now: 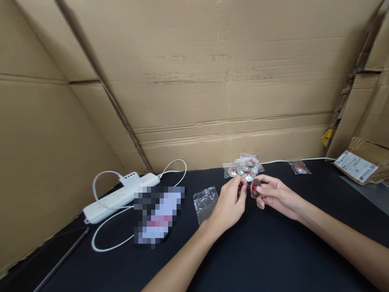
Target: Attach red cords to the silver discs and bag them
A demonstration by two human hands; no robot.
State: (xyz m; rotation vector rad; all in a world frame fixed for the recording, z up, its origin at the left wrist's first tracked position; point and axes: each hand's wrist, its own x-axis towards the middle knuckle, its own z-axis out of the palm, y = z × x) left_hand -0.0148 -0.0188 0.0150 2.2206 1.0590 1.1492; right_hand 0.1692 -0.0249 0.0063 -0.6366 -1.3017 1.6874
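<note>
My right hand [275, 194] grips a small domed metal disc [254, 190] by its edge, thumb resting near the red knot at its centre. A red cord [248, 186] runs from the disc toward my left hand [231, 198], whose fingers are pinched at the cord's other end. What else those fingers hold is hidden. Just behind the hands lies a pile of clear plastic bags [247, 165] with similar shiny discs and red cords inside. An opened-out clear plastic bag [206, 202] rests beside my left wrist.
One more bagged disc [299, 167] lies to the right. At left are a white power strip [121, 196] with looping cables, a pixelated item [161, 215] and a dark flat device [45, 259]. A labelled cardboard box [357, 166] stands far right. Cardboard walls [219, 89] enclose the black table.
</note>
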